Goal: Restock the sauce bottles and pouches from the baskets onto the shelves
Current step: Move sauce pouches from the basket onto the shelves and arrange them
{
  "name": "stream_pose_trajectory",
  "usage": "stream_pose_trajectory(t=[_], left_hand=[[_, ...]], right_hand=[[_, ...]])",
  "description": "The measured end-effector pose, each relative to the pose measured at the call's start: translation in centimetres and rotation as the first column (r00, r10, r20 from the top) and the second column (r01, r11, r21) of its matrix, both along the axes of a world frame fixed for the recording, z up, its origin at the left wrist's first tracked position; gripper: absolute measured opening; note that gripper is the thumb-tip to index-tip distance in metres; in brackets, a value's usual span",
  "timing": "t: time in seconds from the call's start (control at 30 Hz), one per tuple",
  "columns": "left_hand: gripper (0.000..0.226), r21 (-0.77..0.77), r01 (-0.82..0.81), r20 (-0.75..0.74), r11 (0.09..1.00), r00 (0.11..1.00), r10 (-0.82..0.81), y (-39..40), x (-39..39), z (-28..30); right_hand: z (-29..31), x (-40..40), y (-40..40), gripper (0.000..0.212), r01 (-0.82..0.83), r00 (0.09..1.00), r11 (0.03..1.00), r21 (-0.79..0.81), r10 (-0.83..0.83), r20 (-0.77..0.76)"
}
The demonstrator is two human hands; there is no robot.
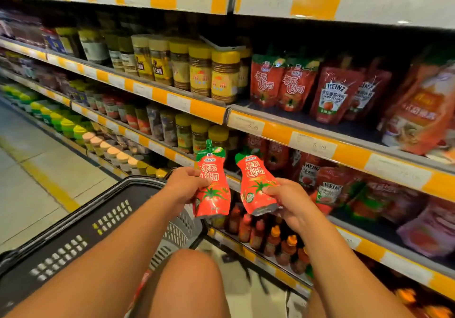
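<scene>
Our left hand [183,184] clamps the left pouch [212,182] at its middle. Our right hand [286,200] pinches the right pouch [256,182] near its base.

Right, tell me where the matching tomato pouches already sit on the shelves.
In the head view, two matching tomato pouches stand on the upper shelf, right of centre, between the yellow-lidded jars on their left and the Heinz pouches on their right.

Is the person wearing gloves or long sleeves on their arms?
No. Both the left hand and the right hand are bare, with no gloves. No rings, watch or bracelets show. The forearms are bare as far as the picture reaches, so no sleeves are visible.
</scene>
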State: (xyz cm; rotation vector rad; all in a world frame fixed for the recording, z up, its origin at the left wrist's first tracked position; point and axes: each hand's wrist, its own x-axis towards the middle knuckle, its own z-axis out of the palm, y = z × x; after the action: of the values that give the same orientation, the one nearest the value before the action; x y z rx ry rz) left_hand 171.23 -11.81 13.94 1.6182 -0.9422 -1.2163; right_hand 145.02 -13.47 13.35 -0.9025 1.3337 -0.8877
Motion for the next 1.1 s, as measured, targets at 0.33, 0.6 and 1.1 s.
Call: stream_pose_trajectory(t=[0.33,0.6,1.1], left_hand=[[0.026,-0.062,0.07,0.079,0.996,0.995,-0.065,-7.5,-4.8,0.2],[0.032,-0.198,0.074,0.115,0.977,0.992,-0.051,-11.1,-7.0,0.2],[0.051,-0.251,0.086,0.189,0.964,0.981,-0.038,-14.0,-7.8,-3.6]], right_hand=[[-1.3,-0.5,-4.5,0.064,0.285,0.957,0.954,-0.094,-0.288,-0.023],[-2.3,0.9,-6.8,0.064,0.423,0.891,0.881,-0.211,-0.447,-0.08],[-4.5,0.7,-8.2,0.06,0.327,0.844,0.878,-0.349,-0.438,-0.309]])
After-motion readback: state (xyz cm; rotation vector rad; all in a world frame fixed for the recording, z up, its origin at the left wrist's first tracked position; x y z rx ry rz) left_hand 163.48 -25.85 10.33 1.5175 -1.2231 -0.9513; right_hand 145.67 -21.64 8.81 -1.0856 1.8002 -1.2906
